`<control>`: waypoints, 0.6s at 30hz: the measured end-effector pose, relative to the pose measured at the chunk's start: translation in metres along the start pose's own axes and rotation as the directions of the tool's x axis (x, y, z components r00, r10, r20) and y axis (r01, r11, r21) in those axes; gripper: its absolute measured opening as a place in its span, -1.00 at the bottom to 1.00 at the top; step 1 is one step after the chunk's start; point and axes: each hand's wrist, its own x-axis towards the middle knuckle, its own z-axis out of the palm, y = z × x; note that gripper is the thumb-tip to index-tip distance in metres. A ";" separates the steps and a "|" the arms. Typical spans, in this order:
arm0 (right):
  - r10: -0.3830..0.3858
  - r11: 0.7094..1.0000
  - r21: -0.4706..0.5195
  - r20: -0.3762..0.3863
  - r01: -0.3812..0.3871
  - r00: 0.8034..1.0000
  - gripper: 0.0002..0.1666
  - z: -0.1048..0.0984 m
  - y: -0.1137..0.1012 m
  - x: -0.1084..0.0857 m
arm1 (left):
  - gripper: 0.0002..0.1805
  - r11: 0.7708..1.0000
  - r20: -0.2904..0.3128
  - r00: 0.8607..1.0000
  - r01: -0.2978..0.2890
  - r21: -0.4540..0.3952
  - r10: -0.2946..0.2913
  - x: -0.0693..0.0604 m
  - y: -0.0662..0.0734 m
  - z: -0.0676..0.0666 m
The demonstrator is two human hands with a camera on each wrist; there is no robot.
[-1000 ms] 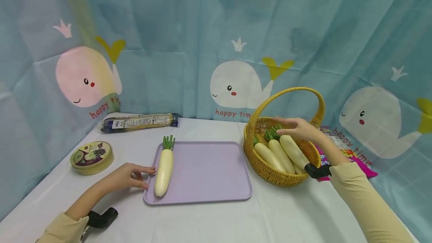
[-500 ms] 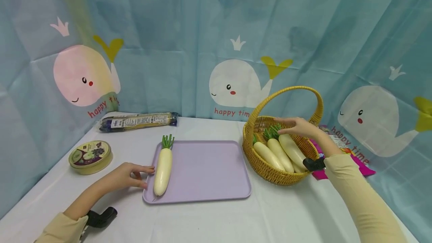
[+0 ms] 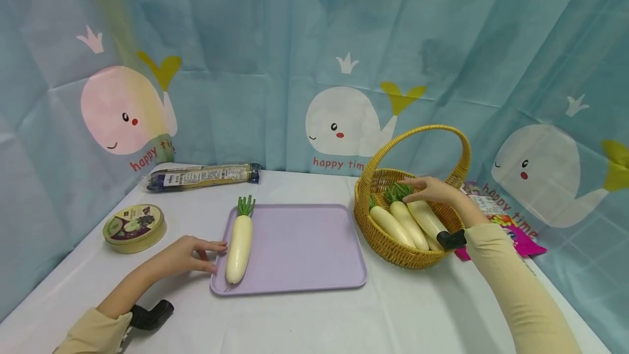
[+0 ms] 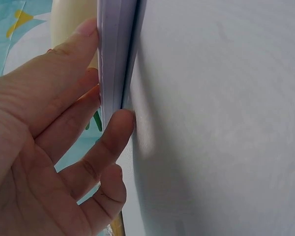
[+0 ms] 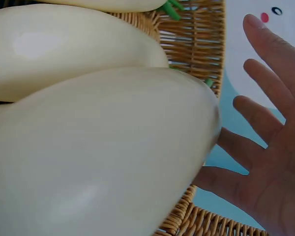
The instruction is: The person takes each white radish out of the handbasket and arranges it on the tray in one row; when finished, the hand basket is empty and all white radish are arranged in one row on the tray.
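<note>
A lilac tray point(image 3: 304, 250) lies flat on the table with one white radish point(image 3: 239, 250) along its left side, green stems pointing away. My left hand point(image 3: 182, 258) rests by the tray's left edge, its thumb and fingertips at the rim point(image 4: 113, 59) and loosely bent. Several white radishes point(image 3: 388, 225) lie in a wicker basket point(image 3: 393, 255). Over the basket's right side, my right hand point(image 3: 432, 190) is at the far end of the rightmost radish point(image 5: 103, 147). Its fingers point(image 5: 265, 81) are spread, with some tips hidden behind that radish.
A round yellow tin point(image 3: 135, 228) stands at the left. A long packet point(image 3: 203, 177) lies at the back left. Behind the basket's right side is a pink snack bag point(image 3: 526, 242). The basket handle point(image 3: 417, 130) arches high. A blue curtain point(image 3: 275, 70) hangs behind the table.
My right hand has shifted slightly to the left and lower over the rightmost radish, its fingers a little more bent. The left hand stays at the tray's edge.
</note>
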 end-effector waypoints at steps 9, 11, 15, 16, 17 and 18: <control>0.032 0.998 -0.063 0.058 -0.028 0.998 -0.22 0.005 0.007 0.003 | -0.41 1.000 0.001 1.000 0.016 -0.007 -0.016 0.001 0.000 0.000; 0.045 0.997 -0.066 0.064 -0.041 0.997 -0.23 0.007 0.008 0.003 | -0.40 1.000 0.002 1.000 0.025 -0.007 -0.025 0.001 0.000 0.000; 0.062 0.996 -0.062 0.070 -0.057 0.996 -0.22 0.008 0.009 0.004 | -0.39 1.000 0.004 1.000 0.028 -0.004 -0.028 0.001 0.000 0.000; 0.064 0.996 -0.060 0.073 -0.060 0.995 -0.21 0.008 0.009 0.004 | -0.39 1.000 0.004 1.000 0.029 -0.004 -0.029 0.001 0.000 0.000; 0.070 0.996 -0.053 0.078 -0.066 0.994 -0.20 0.007 0.009 0.005 | -0.40 1.000 0.005 1.000 0.031 -0.004 -0.031 0.001 0.000 0.000; 0.069 0.997 -0.048 0.086 -0.065 0.994 -0.19 0.007 0.009 0.004 | -0.40 0.999 0.006 0.999 0.034 -0.005 -0.034 0.001 -0.001 0.000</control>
